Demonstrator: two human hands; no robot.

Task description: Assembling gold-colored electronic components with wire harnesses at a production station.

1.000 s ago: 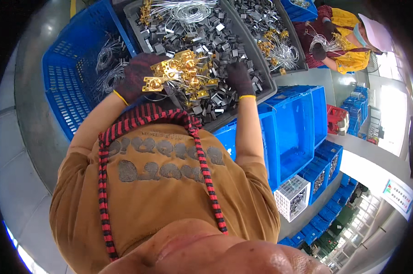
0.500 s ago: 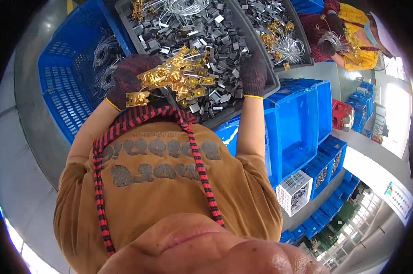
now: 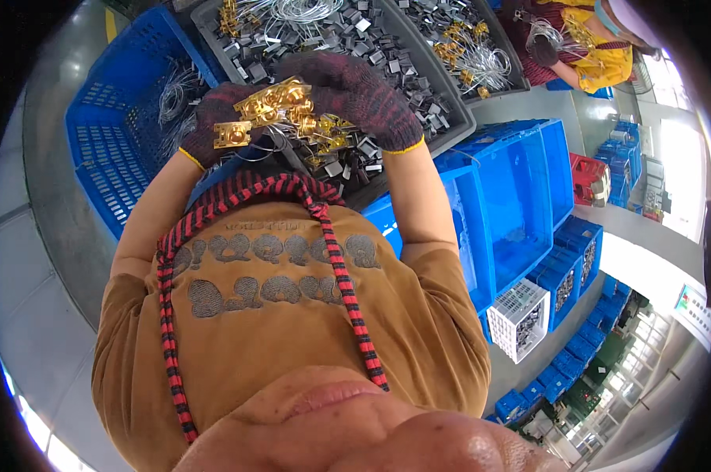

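My left hand [image 3: 214,122], in a dark knitted glove with a yellow cuff edge, grips a bunch of shiny gold-coloured metal fittings [image 3: 280,102]. Thin wire loops hang among them. Against the far right side of this bunch is my gloved right hand [image 3: 367,98], its fingers curled in toward the fittings. Whatever sits between those fingers is hidden. Both hands are over the near part of a grey tray [image 3: 459,118] heaped with small dark grey metal pieces [image 3: 395,59].
Left of the tray stands a blue slotted basket [image 3: 107,130] with wire coils [image 3: 174,102] inside. Blue bins [image 3: 513,212] and a white crate [image 3: 520,315] are to my right. A second tray holds gold fittings and wires [image 3: 477,59]. Beyond it, a co-worker's gloved hand [image 3: 542,51] holds wires.
My right hand has moved left from the grey pieces at the tray's right side to the gold fittings. The left hand keeps its hold. My view has shifted slightly.
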